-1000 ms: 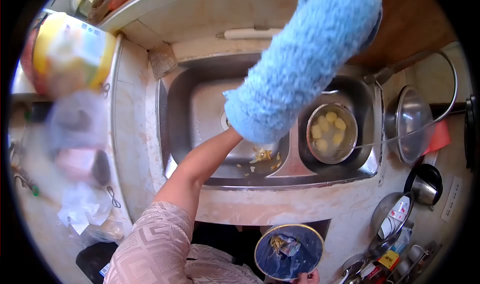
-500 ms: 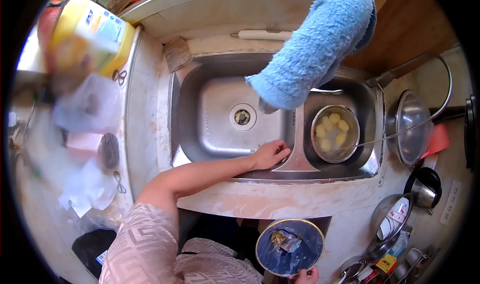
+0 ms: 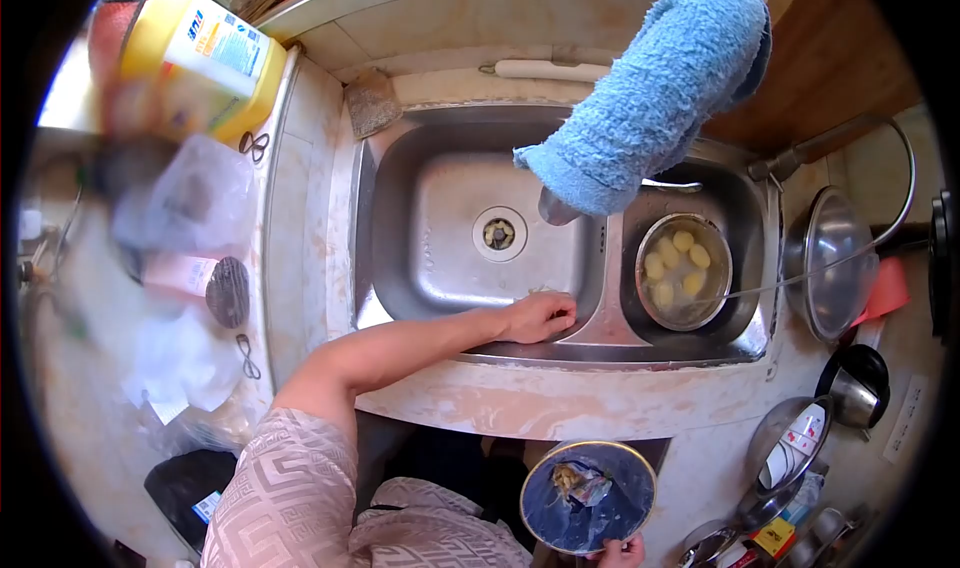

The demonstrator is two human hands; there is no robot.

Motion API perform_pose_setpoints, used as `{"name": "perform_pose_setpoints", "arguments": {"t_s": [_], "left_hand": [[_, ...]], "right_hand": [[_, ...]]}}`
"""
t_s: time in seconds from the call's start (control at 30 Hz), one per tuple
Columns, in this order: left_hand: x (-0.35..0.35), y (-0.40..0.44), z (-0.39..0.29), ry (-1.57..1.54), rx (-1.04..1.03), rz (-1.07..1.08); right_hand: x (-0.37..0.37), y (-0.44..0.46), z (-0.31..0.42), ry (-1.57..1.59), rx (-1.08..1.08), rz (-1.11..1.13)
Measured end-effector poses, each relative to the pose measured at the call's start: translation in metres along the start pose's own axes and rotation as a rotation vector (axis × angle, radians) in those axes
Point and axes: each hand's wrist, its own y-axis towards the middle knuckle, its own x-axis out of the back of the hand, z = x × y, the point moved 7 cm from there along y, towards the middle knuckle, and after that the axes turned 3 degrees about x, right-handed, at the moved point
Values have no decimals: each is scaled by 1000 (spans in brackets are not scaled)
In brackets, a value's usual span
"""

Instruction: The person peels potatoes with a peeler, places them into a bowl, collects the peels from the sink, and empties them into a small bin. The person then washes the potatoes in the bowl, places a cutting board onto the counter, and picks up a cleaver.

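- Counter (image 3: 460, 400): its marbled front edge runs between me and the sink.
- Double sink (image 3: 455, 193): set into the counter, with the larger basin on the left.
- Blue cloth (image 3: 655, 93): rolled into a thick sleeve, slanting over the sink's back edge; a metal tip pokes out of its lower end.
- Bin (image 3: 632, 493): lined in dark blue, just off the counter's front edge, right of my body.
- Metal bowl (image 3: 731, 268): in the right basin, holding pale, rounded pieces (image 3: 683, 241) in liquid.
- My left hand (image 3: 538, 318): at the left basin's front right corner, fingers bent inward; their tips are hidden, so I cannot tell whether they're closed on anything.
- My right hand (image 3: 622, 552): fingers clamped on the bin's near rim.
- Drain (image 3: 500, 255): mid-floor of the left basin, with pale bits inside.
- Scraps (image 3: 575, 481): in the bin, toward its far edge.
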Motion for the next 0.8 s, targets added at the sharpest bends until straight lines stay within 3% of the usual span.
{"name": "perform_pose_setpoints", "arguments": {"t_s": [0.03, 0.1, 0.13, 0.2, 0.27, 0.3, 0.37, 0.4, 0.43, 0.5, 0.63, 0.7, 0.77, 0.8], "left_hand": [[-2, -4, 1, 108, -91, 29], [4, -9, 20, 255, -54, 86], [14, -12, 32, 345, -23, 12], [29, -21, 48, 438, 3, -57], [51, -41, 78, 429, 372, -253], [49, -48, 82, 429, 376, -247], [49, -71, 113, 399, 820, -223], [38, -71, 120, 367, 865, -152], [33, -62, 114, 371, 865, -148], [8, -38, 95, 1, 662, 4], [19, -45, 93, 22, 608, -9], [54, -68, 102, 185, 532, -257], [56, -79, 104, 142, 509, -189], [43, -78, 101, 201, 441, -47]], "right_hand": [[-1, -2, 2, 1, -6, 0], [2, -1, 4, 5, -106, -31], [3, 1, 6, 5, -100, -30], [3, 2, 15, 27, 77, -39], [10, 1, -5, 21, 13, -39], [11, 2, -15, 13, -40, -31], [10, 4, -23, 11, -41, -45], [10, 3, -25, 3, -42, -61], [10, 2, -25, 6, -47, -61], [6, 4, -19, 43, -25, -33], [12, 8, -38, 80, -22, -42], [16, 5, -52, 24, -57, -59], [10, 2, -34, 27, -90, -52], [6, 1, -29, 28, -117, -52]]}}
